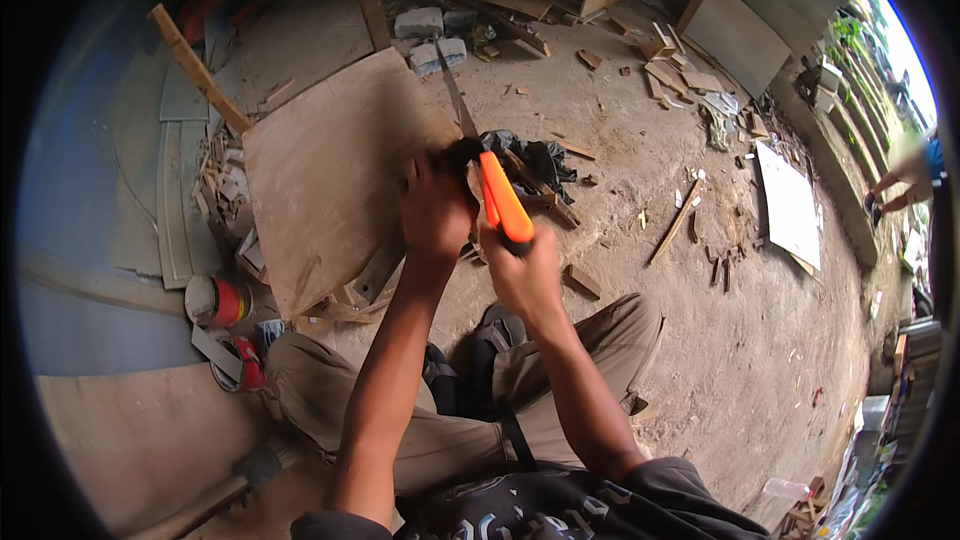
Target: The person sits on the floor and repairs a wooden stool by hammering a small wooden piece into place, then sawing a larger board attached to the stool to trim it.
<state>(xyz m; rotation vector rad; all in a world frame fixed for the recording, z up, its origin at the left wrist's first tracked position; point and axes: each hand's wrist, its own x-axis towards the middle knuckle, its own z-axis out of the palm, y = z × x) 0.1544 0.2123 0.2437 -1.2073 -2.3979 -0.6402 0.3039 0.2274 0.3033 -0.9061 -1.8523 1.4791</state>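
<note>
The right hand (528,268) is wrapped round the grip of an orange-handled handsaw (495,180), which sits just beside the right edge of a plywood sheet (325,175), between the person and a grey concrete block (422,62). The left hand (438,210) is at that same edge, its fingers too dark and blurred to tell whether they grasp anything. The step in hand looks like sawing; it calls for long, even strokes, with the sheet held firm and the left fingertips clear of the teeth. The saw's long axis runs away from the body, leaning slightly left — blade tip toward the block, handle toward the person.
</note>
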